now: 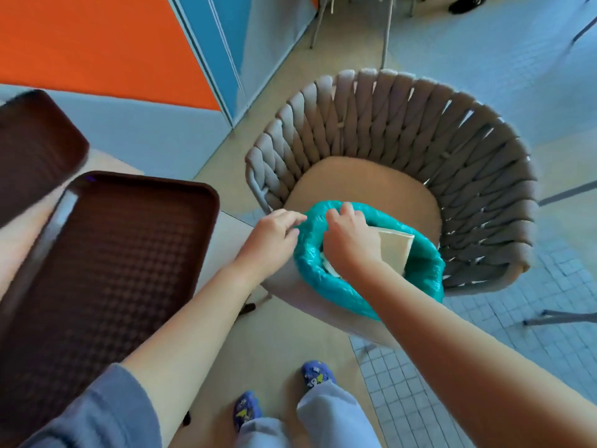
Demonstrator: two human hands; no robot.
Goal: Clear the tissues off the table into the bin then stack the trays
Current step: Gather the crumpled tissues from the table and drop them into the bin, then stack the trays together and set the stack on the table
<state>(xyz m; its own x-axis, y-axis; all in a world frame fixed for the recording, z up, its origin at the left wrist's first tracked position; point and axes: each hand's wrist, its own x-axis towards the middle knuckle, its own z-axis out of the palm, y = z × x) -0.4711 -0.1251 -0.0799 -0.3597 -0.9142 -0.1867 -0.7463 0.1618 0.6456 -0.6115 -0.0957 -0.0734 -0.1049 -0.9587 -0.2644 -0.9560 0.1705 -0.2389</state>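
Right hand (pixel 350 239): fingers curled over the bin's (pixel 326 305) teal liner (pixel 339 292), gripping a folded tissue (pixel 395 250) held inside the opening. More tissue (pixel 329 268) lies in the bin just under this hand. Left hand (pixel 274 236): fingers straight, relaxed, touching the liner rim just left of the right hand. Bin: leans against the chair (pixel 420 140) seat. Trays: one (pixel 106 270) left of the left forearm on the table (pixel 226 240); another (pixel 35 150) beyond it, blurred.

bright, even daylight | soft shadows | edges blurred | wide-angle bending
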